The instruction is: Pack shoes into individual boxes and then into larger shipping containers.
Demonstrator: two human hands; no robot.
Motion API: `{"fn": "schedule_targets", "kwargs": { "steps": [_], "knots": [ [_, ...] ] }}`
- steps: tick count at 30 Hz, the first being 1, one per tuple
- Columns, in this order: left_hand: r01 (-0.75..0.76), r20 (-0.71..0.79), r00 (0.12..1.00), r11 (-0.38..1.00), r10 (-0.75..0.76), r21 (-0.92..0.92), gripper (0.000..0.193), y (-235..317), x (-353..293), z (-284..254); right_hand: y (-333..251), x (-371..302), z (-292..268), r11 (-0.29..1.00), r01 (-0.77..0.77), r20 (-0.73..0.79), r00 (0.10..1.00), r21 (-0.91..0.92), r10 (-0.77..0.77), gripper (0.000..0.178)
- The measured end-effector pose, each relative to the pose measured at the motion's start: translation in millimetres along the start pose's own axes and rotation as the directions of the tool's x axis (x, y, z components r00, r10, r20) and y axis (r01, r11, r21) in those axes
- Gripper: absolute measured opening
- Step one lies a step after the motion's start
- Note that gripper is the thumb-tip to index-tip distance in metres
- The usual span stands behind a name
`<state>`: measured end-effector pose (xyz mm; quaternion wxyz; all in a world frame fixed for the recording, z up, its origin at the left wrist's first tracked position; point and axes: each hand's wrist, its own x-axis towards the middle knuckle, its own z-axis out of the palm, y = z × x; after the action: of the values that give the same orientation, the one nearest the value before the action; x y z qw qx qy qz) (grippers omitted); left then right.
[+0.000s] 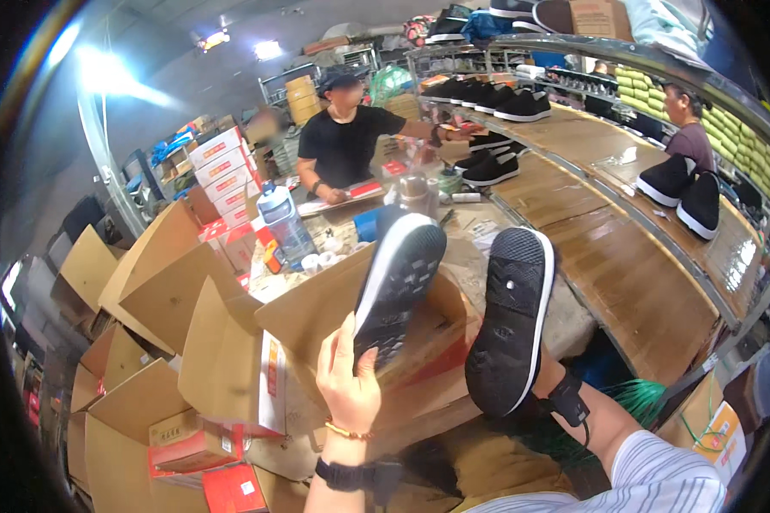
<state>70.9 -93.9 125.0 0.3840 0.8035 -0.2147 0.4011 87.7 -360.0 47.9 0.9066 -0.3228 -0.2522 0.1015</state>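
Black shoes (398,286), apparently under sole inspection: one grasped in left hand (351,389); cannot tell for right hand (546,378). Next, avoid carton (316,312) beyond hands.

So this is a head cam, the left one of a fisheye pair, sitting up on the wearer's head and facing forward and down. Arms (607,423) come in from the bottom edge, and the two shoes (509,325) are really close to the lens, so they look huge mid-frame. Past those you're looking over the counter (322,229) at a co-worker (351,141) on the far side, way smaller. It's wide enough to grab the ceiling light (267,50) too. The shelf (612,244) on the right bends hard toward the rim, and the corners go black.
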Motion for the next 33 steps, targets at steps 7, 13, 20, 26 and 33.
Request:
{"fn": "schedule_targets", "kwargs": {
  "steps": [7, 13, 20, 26, 33],
  "knots": [
    [0.018, 0.317, 0.942, 0.958, -0.112, 0.285, 0.025, -62, -56, -3, 6, 102, 93, -0.078, 0.472, 0.441, 0.737, -0.878, -0.513, 0.009],
    [-0.188, 0.293, 0.949, 0.952, 0.113, 0.240, 0.004, -60, -29, -39, 19, 127, 23, -0.258, 0.607, 0.638, 0.768, -0.752, -0.056, 0.010],
    [0.634, -0.021, 0.754, 0.737, -0.656, -0.235, 0.108, -158, -45, -43, 29, 142, -44, -0.218, -0.193, -0.138, 0.960, -0.957, -0.245, 0.021],
    [0.539, -0.023, 0.842, 0.837, -0.540, 0.094, 0.105, -136, -55, -20, 59, 124, 3, -0.415, -0.065, -0.072, 0.997, -0.908, 0.002, 0.041],
    [-0.078, 0.155, 0.988, 0.881, 0.005, 0.466, 0.024, -135, -63, -65, -44, 162, -71, -0.141, -0.208, -0.200, 0.978, -0.968, -0.066, 0.039]
  ]
}}
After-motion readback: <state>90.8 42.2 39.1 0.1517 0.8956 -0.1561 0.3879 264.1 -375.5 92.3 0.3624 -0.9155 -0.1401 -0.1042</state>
